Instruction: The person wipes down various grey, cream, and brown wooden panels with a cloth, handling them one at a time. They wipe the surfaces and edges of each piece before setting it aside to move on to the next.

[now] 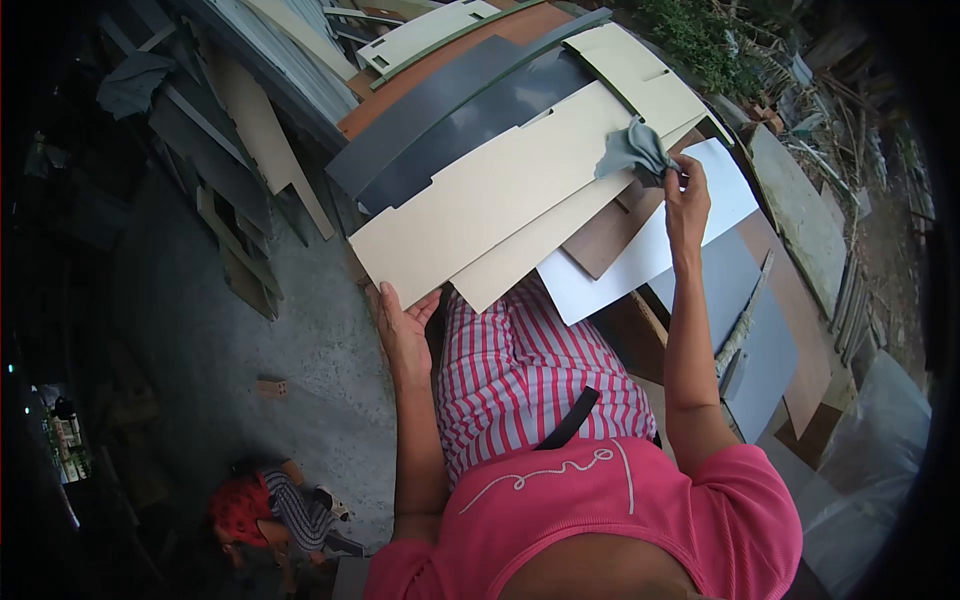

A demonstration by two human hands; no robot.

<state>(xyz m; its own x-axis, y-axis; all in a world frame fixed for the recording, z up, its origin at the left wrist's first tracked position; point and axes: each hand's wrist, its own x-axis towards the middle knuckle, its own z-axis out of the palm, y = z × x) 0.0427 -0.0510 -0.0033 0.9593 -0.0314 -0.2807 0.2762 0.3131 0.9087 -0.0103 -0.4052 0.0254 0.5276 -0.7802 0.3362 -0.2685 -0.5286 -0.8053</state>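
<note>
A long cream board point(500, 185) with notched edges lies tilted across a stack of panels in front of me. My left hand point(405, 335) grips its near left corner, thumb along the edge and the other fingers partly hidden beneath it. A grey-green cloth point(637, 150) hangs bunched from my right hand point(687, 195), whose fingers pinch it at the board's far right end. Under the long board sits a second cream board point(520, 262). Beside them lie a brown wood-look piece point(605, 240) and a white sheet point(590, 285).
Dark grey panels point(440, 125) and an orange-brown panel point(400, 95) are stacked behind. Offcuts point(255, 130) lean at the left. A brick point(271, 388) rests on the concrete floor point(330, 370). Another person point(270, 515) is low at the bottom left. Grey panels point(760, 350) lie to the right.
</note>
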